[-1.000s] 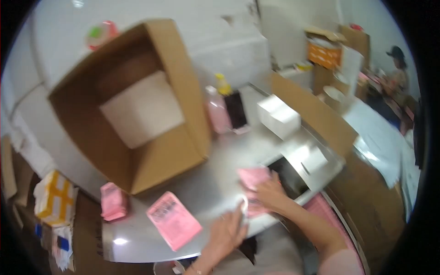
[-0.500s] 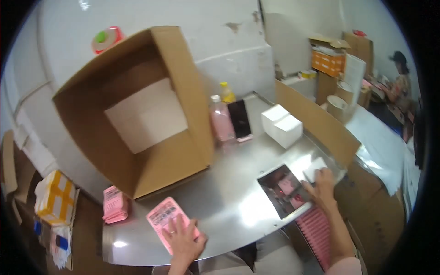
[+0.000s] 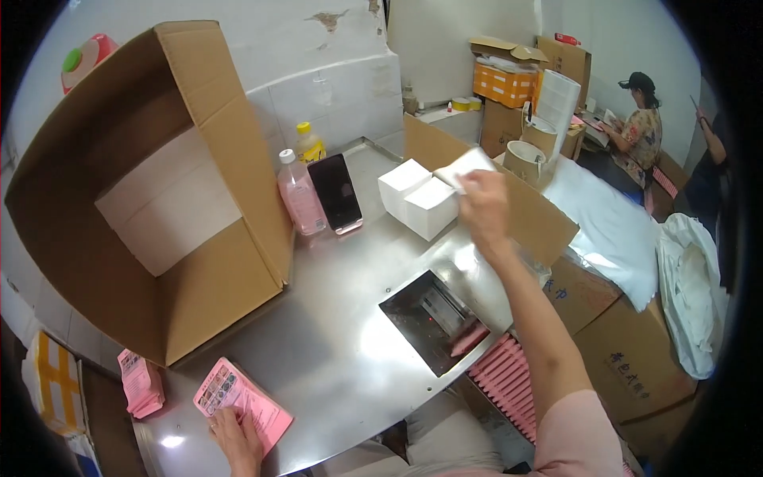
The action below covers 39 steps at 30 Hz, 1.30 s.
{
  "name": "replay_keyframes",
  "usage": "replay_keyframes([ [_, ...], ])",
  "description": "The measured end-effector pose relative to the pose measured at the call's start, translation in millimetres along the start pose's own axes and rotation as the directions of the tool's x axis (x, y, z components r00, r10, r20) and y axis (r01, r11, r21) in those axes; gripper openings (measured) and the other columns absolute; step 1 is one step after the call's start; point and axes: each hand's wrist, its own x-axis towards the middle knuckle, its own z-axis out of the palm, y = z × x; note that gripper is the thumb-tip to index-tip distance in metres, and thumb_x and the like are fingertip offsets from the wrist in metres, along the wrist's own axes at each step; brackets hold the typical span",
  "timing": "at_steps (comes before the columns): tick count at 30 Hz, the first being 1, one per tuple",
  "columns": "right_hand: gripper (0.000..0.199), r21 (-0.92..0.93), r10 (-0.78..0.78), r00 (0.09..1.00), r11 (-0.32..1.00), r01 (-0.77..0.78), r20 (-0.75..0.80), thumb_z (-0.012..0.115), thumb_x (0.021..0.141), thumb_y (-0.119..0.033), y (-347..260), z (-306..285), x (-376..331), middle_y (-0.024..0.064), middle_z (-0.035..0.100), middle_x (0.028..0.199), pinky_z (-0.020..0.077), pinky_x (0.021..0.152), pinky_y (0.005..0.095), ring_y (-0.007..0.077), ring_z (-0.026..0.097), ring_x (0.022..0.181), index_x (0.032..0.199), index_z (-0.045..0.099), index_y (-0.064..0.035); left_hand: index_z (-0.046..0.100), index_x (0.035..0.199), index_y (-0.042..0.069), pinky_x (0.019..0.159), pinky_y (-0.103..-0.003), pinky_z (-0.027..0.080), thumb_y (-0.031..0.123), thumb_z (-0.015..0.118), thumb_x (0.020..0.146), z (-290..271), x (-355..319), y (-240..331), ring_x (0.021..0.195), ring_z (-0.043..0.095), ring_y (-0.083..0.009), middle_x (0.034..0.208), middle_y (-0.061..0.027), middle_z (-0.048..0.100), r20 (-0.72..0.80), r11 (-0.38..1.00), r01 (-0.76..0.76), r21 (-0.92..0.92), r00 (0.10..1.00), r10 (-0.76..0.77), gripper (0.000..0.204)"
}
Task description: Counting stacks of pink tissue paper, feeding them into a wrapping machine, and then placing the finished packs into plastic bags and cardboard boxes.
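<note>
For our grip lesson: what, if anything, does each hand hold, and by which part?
The right hand holds a white block by its near edge; the left hand rests on a pink packet.

We see bright light, glare on the steel table (image 3: 326, 334), shadow inside the cardboard box (image 3: 226, 143), edges bowed, corners black

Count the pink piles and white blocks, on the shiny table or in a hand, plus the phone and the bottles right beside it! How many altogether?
Near pink pile under the left hand, left pink pile: 2
Front white block, back white block, third white block in the right hand: 3
Pink bottle, yellow bottle: 2
Phone: 1
Total: 8
</note>
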Motion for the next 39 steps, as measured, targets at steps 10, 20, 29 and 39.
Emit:
replay_keyframes([
  [10, 0.022, -0.007, -0.014, 0.765, 1.0, 0.025, 0.644, 0.065, 0.082, -0.021, -13.9, 45.4, 13.8, 0.0091, 0.068, 0.098, 0.0454, 0.085, 0.0422, 0.0253, 0.06, 0.104, 0.097, 0.077, -0.0114, 0.062, 0.091, 0.002, 0.071, -0.051, 0.046, 0.017, 0.066, 0.089, 2.9, 5.6, 7.1, 0.079, 0.059, -0.0412, 0.083, -0.0224, 0.062, -0.14, 0.998, 0.034, -0.061, 0.989, -0.042, 0.015],
  [20, 0.041, 0.042, -0.028, 0.848, 0.999, 0.007, 0.53, 0.049, 0.096, -0.039, 1.4, 158.2, 38.1, 0.0152, 0.068, 0.097, 0.0465, 0.083, 0.0494, 0.0328, 0.059, 0.102, 0.095, 0.074, -0.0076, 0.061, 0.088, 0.004, 0.07, -0.049, 0.043, 0.011, 0.069, 0.086, 11.1, 7.7, 14.6, 0.074, 0.054, -0.0378, 0.079, -0.0176, 0.059, -0.22, 1.0, -0.005, 0.018, 0.976, 0.009, 0.011],
  [29, 0.044, 0.041, 0.155, 0.76, 0.972, -0.232, 0.632, 0.054, 0.091, -0.039, -1.6, 28.3, -17.2, 0.02, 0.066, 0.085, 0.0463, 0.08, 0.0517, 0.0388, 0.059, 0.091, 0.078, 0.07, -0.0002, 0.06, 0.092, 0.007, 0.09, -0.046, 0.034, 0.01, 0.066, 0.084, 4.0, -4.4, 22.3, 0.091, 0.05, -0.0345, 0.091, -0.0108, 0.057, -0.163, 0.997, 0.064, -0.052, 0.984, -0.071, 0.011],
  [39, 0.02, 0.3, -0.046, 0.951, 0.952, -0.051, 0.307, 0.064, 0.09, -0.017, -14.9, -76.3, 2.3, 0.0146, 0.07, 0.1, 0.0457, 0.093, 0.0423, 0.0297, 0.062, 0.1, 0.099, 0.072, -0.0005, 0.06, 0.088, 0.001, 0.062, -0.033, 0.04, 0.008, 0.06, 0.094, -12.5, 3.3, -6.7, 0.069, 0.049, -0.0182, 0.075, -0.006, 0.054, -0.293, 0.952, 0.098, -0.291, 0.938, -0.186, 0.009],
])
